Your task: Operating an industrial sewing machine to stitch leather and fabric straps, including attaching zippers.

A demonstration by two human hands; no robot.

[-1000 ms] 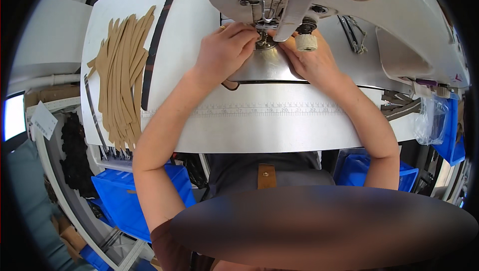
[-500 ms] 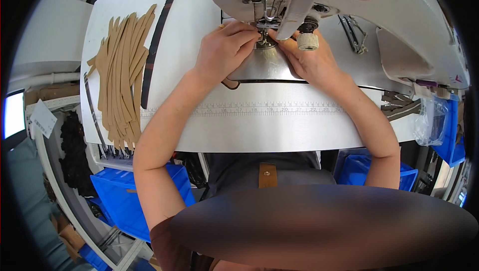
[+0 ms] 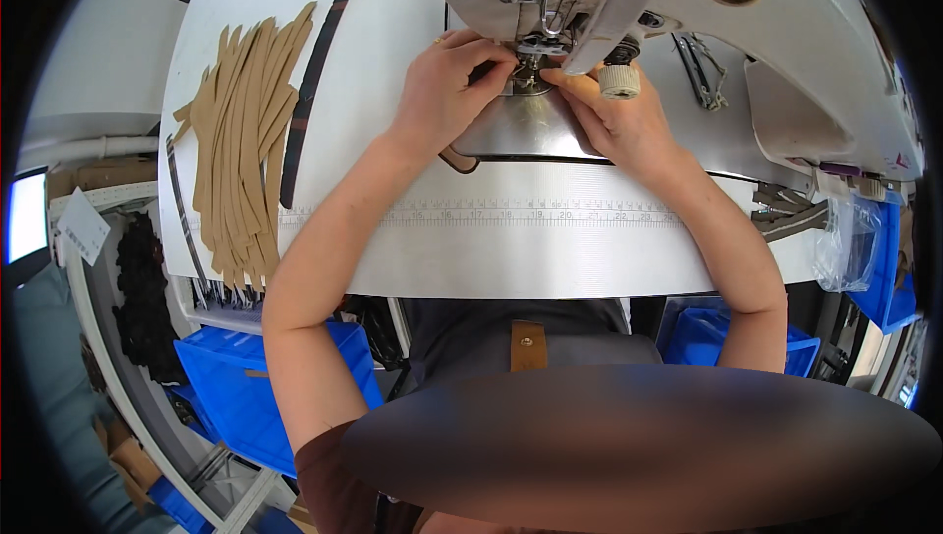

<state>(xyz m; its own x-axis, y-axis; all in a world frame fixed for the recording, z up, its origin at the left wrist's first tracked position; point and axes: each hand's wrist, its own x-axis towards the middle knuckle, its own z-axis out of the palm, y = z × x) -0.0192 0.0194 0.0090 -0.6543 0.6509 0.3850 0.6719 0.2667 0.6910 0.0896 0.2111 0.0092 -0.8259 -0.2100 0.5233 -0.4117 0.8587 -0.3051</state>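
Both my hands are at the needle area of a sewing machine [image 3: 589, 3], one on each side of the presser foot [image 3: 530, 67]. My left hand [image 3: 454, 87] is closed in a pinch, thumb and forefinger tips meeting just left of the foot. My right hand [image 3: 624, 121] reaches in from the right, its fingers drawn together by the metal needle plate [image 3: 526, 126]. Whatever lies between the fingertips is too small or hidden to make out. The rounded end of a tan strip with a dark edge [image 3: 459, 160] shows beneath my left wrist.
A pile of tan strips [image 3: 241, 151] lies on the left of the white table [image 3: 452, 264], beside a long dark strip [image 3: 319, 92]. Small metal snips [image 3: 699, 72] rest right of the needle. Grey-brown zipper-like strips [image 3: 789, 212] lie at the right edge. Blue bins [image 3: 250, 396] stand below.
The view has shifted slightly, and the machine head appears farther right. A gap has opened between my left thumb and forefinger behind their tips. My right fingertip shows more clearly beside the foot.
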